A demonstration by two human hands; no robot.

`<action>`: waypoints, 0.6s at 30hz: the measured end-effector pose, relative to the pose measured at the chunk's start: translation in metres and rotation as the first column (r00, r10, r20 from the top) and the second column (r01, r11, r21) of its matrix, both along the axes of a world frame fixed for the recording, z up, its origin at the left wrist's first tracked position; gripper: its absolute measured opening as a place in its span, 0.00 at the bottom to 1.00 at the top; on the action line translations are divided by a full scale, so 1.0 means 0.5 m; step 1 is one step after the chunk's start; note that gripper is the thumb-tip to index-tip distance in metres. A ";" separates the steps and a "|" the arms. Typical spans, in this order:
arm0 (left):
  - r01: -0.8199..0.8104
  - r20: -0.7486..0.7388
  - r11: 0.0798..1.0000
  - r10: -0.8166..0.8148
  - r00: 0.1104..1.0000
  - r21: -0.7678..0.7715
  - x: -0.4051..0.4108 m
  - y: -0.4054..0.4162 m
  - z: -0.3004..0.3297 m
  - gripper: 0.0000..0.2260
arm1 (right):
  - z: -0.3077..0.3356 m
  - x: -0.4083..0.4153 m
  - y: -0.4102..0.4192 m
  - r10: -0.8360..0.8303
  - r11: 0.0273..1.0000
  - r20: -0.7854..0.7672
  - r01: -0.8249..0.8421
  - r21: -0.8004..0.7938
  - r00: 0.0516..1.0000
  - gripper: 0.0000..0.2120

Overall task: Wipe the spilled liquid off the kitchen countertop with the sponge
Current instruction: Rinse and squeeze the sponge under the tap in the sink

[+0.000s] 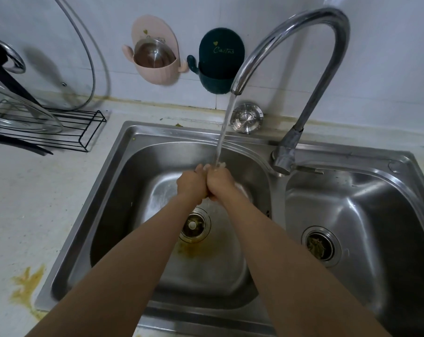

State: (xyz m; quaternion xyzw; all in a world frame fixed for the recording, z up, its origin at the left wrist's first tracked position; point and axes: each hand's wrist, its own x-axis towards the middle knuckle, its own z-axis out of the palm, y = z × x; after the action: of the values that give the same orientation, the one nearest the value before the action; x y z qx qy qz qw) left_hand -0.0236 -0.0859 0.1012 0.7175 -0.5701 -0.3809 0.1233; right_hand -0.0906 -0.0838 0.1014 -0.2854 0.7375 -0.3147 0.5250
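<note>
1. Both hands meet over the left basin (pixel 123 190) of the sink, pressed against each other under the water (pixel 224 132) running from the tap (pixel 300 23); the left hand (pixel 191 186) has its fingers curled, the right hand (pixel 219 182) likewise; whether they hold anything I cannot tell, since the palms face away.
2. The sponge cannot be made out; a pale bit (pixel 221 164) shows at the fingertips where the stream lands, too blurred to name.
3. The spill (pixel 26 285) lies yellow-brown on the countertop (pixel 23 203), just beside the sink's near-left corner; a like stain (pixel 196 250) sits on the basin floor next to the drain (pixel 195 224).
4. The right basin (pixel 366 210) has scraps in its drain (pixel 319 244).
5. On the wall hang a pink holder (pixel 157 71) with a metal piece in it and a dark green holder (pixel 218 66); a round plug (pixel 246 117) rests behind the sink.
6. At the left a wire rack (pixel 60 132) carries glass lids (pixel 79 57).
</note>
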 end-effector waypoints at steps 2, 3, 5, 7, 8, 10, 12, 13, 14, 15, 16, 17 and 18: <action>0.083 0.089 0.997 -0.083 0.993 0.003 -0.003 -0.003 0.010 0.13 | 0.001 0.003 0.000 -0.011 1.000 -0.010 0.011 0.011 1.000 0.18; 0.096 0.099 0.995 -0.097 0.990 0.019 -0.003 -0.005 0.016 0.14 | 0.003 0.002 0.000 -0.005 1.000 -0.017 0.005 0.025 1.000 0.18; 0.166 0.125 0.986 -0.168 0.978 0.023 -0.007 -0.006 0.020 0.16 | 0.010 -0.003 0.004 0.018 0.997 -0.025 -0.016 0.071 1.000 0.19; 0.117 -0.024 0.987 -0.115 0.993 0.107 -0.008 -0.003 0.025 0.16 | 0.023 -0.011 0.012 0.030 0.994 -0.018 -0.028 0.109 0.999 0.18; 0.041 -0.196 0.983 -0.005 0.981 0.181 -0.009 -0.004 0.027 0.14 | 0.027 -0.017 0.015 0.022 0.995 0.028 -0.025 0.101 0.999 0.16; -0.147 -0.412 0.916 0.306 0.858 0.374 -0.006 -0.007 0.032 0.12 | 0.036 -0.031 0.019 -0.040 0.997 0.266 0.020 0.076 0.963 0.12; -0.246 -0.472 0.816 0.517 0.714 0.523 0.006 -0.010 0.047 0.12 | 0.038 -0.043 0.022 -0.075 0.997 0.458 0.081 0.008 0.886 0.07; -0.260 -0.496 0.788 0.568 0.656 0.558 0.013 -0.012 0.055 0.11 | 0.036 -0.046 0.020 -0.069 0.995 0.471 0.094 -0.030 0.879 0.05; -0.258 -0.528 0.784 0.583 0.618 0.565 0.018 -0.013 0.059 0.12 | 0.034 -0.049 0.017 -0.062 0.994 0.440 0.096 -0.055 0.896 0.06; -0.243 -0.567 0.809 0.558 0.606 0.535 0.020 -0.014 0.059 0.13 | 0.033 -0.050 0.014 -0.063 0.994 0.371 0.093 -0.064 0.926 0.08; -0.226 -0.607 0.846 0.509 0.610 0.483 0.023 -0.014 0.058 0.13 | 0.036 -0.050 0.011 -0.067 0.995 0.275 0.083 -0.049 0.959 0.05; -0.221 -0.645 0.879 0.462 0.609 0.422 0.025 -0.014 0.052 0.14 | 0.041 -0.051 0.010 -0.063 0.998 0.174 0.067 -0.015 0.983 0.01; -0.222 -0.664 0.908 0.413 0.623 0.356 0.027 -0.015 0.044 0.17 | 0.044 -0.051 0.009 -0.048 0.999 0.084 0.046 0.024 0.995 0.04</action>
State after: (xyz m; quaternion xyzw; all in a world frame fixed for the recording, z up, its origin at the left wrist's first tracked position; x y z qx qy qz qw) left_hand -0.0101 -0.0933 0.1233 0.6062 -0.2866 -0.6708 0.3169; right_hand -0.1162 -0.0792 0.1232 -0.2487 0.7244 -0.3308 0.5513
